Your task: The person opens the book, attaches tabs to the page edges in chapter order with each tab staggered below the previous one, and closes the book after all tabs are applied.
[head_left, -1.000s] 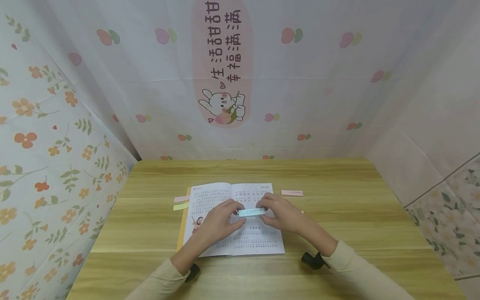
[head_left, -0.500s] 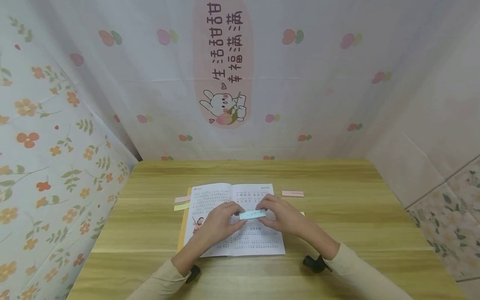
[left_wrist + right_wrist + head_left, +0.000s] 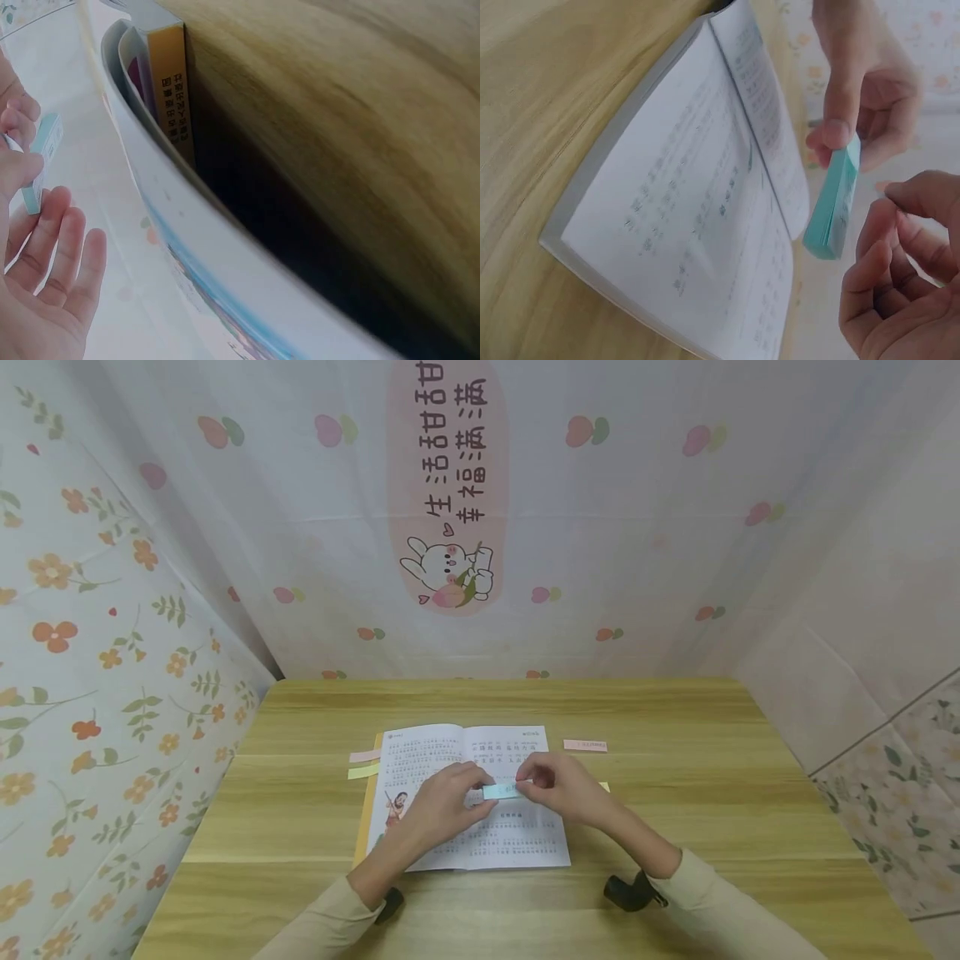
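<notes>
A teal pad of sticky notes (image 3: 500, 792) with handwriting hovers over an open book (image 3: 517, 843). My left hand (image 3: 450, 802) pinches its left end between thumb and fingers. In the right wrist view, the pad (image 3: 832, 206) angles down from the left hand (image 3: 870, 105), its free end apart from my right hand (image 3: 911, 277). Curled right fingers bring the thumb and forefinger tips together beside the pad; nothing shows between them. From the head, my right hand (image 3: 566, 785) overlaps the pad's right end. The left wrist view catches the left hand (image 3: 49, 277) and part of the pad (image 3: 46, 146).
Pink (image 3: 365, 756) and yellow (image 3: 363, 771) tabs stick out from the book's left edge. A loose pink written strip (image 3: 585, 746) lies on the wooden table (image 3: 675, 735), right of the book. A yellow tab end (image 3: 604, 787) peeks out past the right wrist.
My right hand has shifted from gripping the pad's right end to fingertips drawn together over it. The pad stays in my left hand, shifted slightly right.
</notes>
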The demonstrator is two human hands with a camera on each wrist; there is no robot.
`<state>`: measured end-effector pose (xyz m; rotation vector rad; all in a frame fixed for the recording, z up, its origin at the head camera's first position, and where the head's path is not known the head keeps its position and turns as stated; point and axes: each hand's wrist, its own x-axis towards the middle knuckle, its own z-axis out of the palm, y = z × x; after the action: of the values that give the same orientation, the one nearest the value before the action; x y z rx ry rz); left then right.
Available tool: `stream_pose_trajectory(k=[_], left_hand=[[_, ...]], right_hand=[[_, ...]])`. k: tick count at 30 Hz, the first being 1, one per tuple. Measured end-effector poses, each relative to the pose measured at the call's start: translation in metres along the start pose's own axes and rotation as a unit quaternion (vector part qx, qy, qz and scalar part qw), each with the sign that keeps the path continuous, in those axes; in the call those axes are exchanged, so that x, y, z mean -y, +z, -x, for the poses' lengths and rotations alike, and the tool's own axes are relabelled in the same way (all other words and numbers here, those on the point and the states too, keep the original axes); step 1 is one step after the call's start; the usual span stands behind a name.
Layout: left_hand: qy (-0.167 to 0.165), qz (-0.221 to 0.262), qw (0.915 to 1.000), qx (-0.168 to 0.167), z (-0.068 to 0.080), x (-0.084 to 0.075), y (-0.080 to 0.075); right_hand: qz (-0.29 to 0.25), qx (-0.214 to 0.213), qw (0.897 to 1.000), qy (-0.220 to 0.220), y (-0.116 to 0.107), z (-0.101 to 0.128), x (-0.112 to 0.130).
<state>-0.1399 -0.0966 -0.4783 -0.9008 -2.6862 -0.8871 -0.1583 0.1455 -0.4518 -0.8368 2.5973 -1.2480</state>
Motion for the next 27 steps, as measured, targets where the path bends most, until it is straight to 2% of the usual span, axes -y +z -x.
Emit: stream_pose_trajectory(k=[4, 18, 23, 27], left_hand=[[0.01, -0.004, 0.9999, -0.007, -0.001, -0.001, 0.0], [0.001, -0.014, 0.9999, 0.009, 0.0, -0.002, -0.001], [-0.006, -0.029, 0.9995, 0.016, 0.004, 0.0, -0.004], [-0.013, -0.028, 0.9994, 0.015, 0.006, 0.002, -0.005]], right_hand=[[-0.006, -0.002, 1.0, -0.004, -0.002, -0.001, 0.002], [0.004, 0.021, 1.0, -0.018, -0.012, 0.002, 0.019], [-0.006, -0.014, 1.0, -0.024, -0.022, 0.004, 0.023], [-0.02, -0.043, 0.999, -0.015, -0.031, 0.006, 0.018]])
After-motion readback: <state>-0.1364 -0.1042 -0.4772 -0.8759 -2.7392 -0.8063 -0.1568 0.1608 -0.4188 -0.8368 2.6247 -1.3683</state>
